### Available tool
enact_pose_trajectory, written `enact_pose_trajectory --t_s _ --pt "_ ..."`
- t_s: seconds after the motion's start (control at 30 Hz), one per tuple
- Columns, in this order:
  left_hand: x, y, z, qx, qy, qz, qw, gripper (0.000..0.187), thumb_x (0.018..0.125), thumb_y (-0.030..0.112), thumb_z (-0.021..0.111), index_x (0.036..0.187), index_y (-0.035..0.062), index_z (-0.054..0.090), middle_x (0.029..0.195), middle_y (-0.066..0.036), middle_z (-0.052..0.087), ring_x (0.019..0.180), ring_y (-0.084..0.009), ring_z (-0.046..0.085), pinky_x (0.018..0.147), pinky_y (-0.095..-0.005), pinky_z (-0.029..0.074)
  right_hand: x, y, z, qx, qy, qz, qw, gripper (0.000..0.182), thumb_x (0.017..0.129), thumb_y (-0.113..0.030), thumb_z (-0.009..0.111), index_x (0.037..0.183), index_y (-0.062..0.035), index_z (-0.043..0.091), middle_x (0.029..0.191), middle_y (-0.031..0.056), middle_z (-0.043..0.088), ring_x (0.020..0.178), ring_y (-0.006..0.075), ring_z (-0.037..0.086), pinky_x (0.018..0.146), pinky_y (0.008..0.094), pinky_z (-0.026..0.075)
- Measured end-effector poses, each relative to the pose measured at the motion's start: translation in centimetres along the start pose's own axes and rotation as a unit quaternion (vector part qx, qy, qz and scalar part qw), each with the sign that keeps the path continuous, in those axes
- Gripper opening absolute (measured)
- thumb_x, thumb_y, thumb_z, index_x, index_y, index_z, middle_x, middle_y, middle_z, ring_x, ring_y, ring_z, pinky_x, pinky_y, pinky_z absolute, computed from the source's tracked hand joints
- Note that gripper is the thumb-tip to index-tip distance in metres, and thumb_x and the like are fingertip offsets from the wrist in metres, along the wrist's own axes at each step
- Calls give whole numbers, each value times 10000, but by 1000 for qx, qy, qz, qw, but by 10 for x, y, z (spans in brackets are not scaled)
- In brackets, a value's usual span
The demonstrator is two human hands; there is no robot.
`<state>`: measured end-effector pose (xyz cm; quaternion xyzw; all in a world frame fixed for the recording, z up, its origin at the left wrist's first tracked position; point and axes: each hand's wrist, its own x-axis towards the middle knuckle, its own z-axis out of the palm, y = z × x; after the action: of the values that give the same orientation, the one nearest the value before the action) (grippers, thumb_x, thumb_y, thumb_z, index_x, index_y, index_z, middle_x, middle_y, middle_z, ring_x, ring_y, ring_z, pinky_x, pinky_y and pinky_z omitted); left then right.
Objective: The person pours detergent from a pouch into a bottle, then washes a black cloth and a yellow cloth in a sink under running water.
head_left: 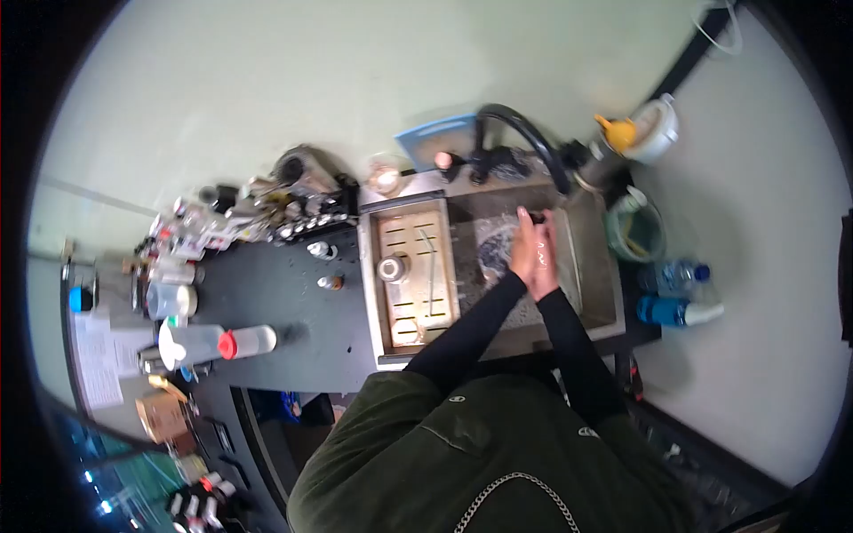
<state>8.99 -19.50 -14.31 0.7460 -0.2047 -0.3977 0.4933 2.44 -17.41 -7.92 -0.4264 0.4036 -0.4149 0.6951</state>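
Observation:
Over the basin of the metal sink (609,302), my left hand (525,250) and my right hand (545,259) lie palm against palm. The fingers of both are stretched out toward the black faucet (524,124). Wet, whitish streaks show on the right hand. A small dark patch shows by the fingertips; I cannot make out what it is. Below and to the left of the hands, the basin floor is wet, with dark and white foamy-looking patches (496,244).
Left in the sink, a slotted drain tray (413,240) carries a metal cup (391,269) and a thin green stick (433,275). A blue board (435,138) leans behind. Bottles (249,342) line the left counter; a clear bucket (635,229) and spray bottle (666,311) stand right.

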Motion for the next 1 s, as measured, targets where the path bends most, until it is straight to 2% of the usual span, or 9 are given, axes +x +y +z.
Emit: enact_pose_trajectory --t_s 0.1,0.23,0.27,0.33,0.43,0.67,0.83,0.93,1.0 --pt "-39 1 -8 205 28 227 952 770 924 626 449 1320 -33 430 1304 -283 460 1181 -411 466 916 -549 391 18 29 -33 355 -124 98 921 663 992 -491 437 1506 -110 266 1525 75 327 1372 253 364 1109 360 304" --pt "-49 41 -66 335 -99 415 840 1028 875 615 527 1527 38 -19 1584 -237 1 1458 -444 4 1120 -636 106 25 -10 -34 225 -139 152 952 574 987 -519 433 1413 -134 415 1420 60 461 1300 196 451 1024 337 410" --pt "-49 58 -86 316 -158 446 823 1058 840 604 582 1530 41 10 1581 -244 33 1455 -446 46 1118 -629 137 60 23 -81 339 -338 202 854 535 976 -524 461 1342 -135 489 1317 51 537 1170 179 537 927 312 471" --pt "-46 80 -113 305 -238 505 772 1109 748 550 719 1527 65 96 1566 -250 120 1421 -462 202 1106 -592 243 20 -40 -37 258 -191 253 913 380 948 -417 567 1207 -139 562 1136 59 597 890 138 592 693 265 512" --pt "-41 106 -129 394 -349 546 652 1081 696 499 770 1500 89 175 1487 -246 275 1313 -446 395 1040 -541 380 29 -45 -54 163 -372 261 876 344 886 -260 674 1177 -127 545 1099 90 577 804 114 577 548 211 489" --pt "13 79 -87 439 -171 726 500 490 830 286 543 1283 107 492 805 -76 636 753 -302 662 535 -437 505 54 -80 -41 -124 -400 363 832 268 838 -210 712 1005 -75 551 875 28 542 678 90 529 436 174 371" --pt "42 42 -43 462 -192 634 590 276 823 286 541 988 96 652 725 -90 658 663 -315 666 528 -452 503 100 -9 -94 -299 -315 318 843 249 805 -181 728 976 -58 596 807 43 622 684 131 593 434 262 424" --pt "32 36 -37 502 -187 557 635 261 844 286 525 839 86 692 765 -133 696 682 -344 684 564 -477 526 108 20 -102 -519 -498 -364 591 355 752 -86 713 1085 -41 601 859 67 657 785 214 645 628 354 512" --pt "24 35 -38 498 -187 502 682 275 851 285 527 779 81 697 796 -146 705 705 -353 692 586 -484 537 76 4 -78 -445 -323 -73 832 467 726 -167 743 1143 -8 606 1038 152 697 895 291 680 772 400 524"
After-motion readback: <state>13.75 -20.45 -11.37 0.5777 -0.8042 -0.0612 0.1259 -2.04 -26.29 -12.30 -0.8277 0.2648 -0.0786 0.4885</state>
